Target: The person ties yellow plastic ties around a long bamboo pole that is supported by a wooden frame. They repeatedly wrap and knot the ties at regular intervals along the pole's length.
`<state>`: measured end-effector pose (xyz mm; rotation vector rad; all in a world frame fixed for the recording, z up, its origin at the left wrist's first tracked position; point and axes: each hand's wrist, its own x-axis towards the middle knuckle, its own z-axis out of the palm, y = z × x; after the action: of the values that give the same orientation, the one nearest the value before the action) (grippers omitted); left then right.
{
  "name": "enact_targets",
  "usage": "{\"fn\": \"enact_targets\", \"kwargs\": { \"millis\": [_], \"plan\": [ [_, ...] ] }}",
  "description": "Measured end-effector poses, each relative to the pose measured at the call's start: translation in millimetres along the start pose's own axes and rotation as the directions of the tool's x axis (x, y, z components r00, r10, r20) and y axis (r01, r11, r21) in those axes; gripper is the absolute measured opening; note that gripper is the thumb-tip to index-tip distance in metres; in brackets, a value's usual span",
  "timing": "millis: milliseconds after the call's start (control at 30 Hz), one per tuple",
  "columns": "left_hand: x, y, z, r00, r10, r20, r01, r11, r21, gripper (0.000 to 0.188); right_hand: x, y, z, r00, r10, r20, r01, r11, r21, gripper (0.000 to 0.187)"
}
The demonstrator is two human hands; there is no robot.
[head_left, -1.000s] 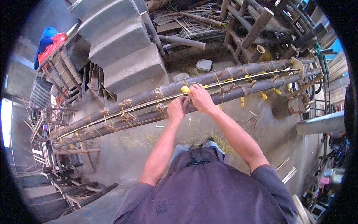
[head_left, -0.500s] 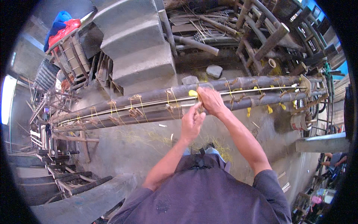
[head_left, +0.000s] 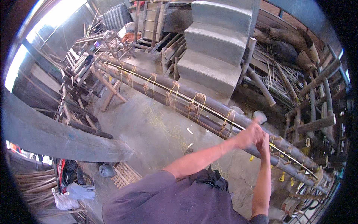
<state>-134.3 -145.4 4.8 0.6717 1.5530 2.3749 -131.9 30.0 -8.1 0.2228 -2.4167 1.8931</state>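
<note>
My left hand (head_left: 246, 137) and my right hand (head_left: 263, 139) are close together over two long dark bamboo poles lying side by side. The far pole (head_left: 218, 105) and the near pole (head_left: 160, 98) run diagonally from far left to near right. Pale thin strips (head_left: 182, 98) stretch lengthwise between them. Loops of yellow cord (head_left: 153, 78) with small wooden pegs (head_left: 192, 108) cross the poles at intervals. Motion smears the left fingers. My right fingers look curled in beside the left hand; whatever they grip is hidden.
Concrete steps (head_left: 212, 56) rise beyond the poles. A concrete beam (head_left: 67, 134) crosses at the left. Tangled yellow cord (head_left: 160, 121) litters the floor. Bamboo frames (head_left: 317, 119) stand at the right, and a bucket (head_left: 290, 205) sits near the poles' right end.
The view has swung, so the poles now slant steeply down to the right. Both hands appear farther right in the picture, and the left forearm reaches across toward the right hand.
</note>
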Motion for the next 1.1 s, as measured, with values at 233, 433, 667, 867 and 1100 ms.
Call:
{"fn": "enact_targets", "kwargs": {
  "millis": [233,433,667,867,1100],
  "plan": [
    [10.0,29.0,-9.1,0.998,-0.014,-0.056,0.007,0.992,-0.124,0.065,-5.5,-49.9,20.2,0.999,0.028,0.036,-0.027,0.999,-0.019,0.032],
    [7.5,50.1,-18.9,0.949,-0.275,0.15,0.289,0.581,-0.761,0.076,-10.9,-56.2,14.4,0.959,0.161,-0.231,-0.049,0.904,0.424,0.029],
    [-19.8,135.4,52.8,0.895,0.132,0.425,-0.398,0.668,0.629,0.055,71.7,-60.5,-20.0,0.759,-0.561,-0.329,0.252,0.72,-0.647,0.047],
    [-101.0,-26.5,-17.1,0.857,-0.375,-0.353,0.511,0.71,0.485,0.034,-98.1,-33.5,67.4,0.964,0.235,-0.124,-0.221,0.968,0.117,0.04],
    [-138.0,-89.9,6.0,0.935,0.026,-0.355,0.259,0.633,0.73,0.029,-168.1,160.3,124.8,0.753,0.563,0.339,-0.647,0.544,0.534,0.047]
  ]
}}
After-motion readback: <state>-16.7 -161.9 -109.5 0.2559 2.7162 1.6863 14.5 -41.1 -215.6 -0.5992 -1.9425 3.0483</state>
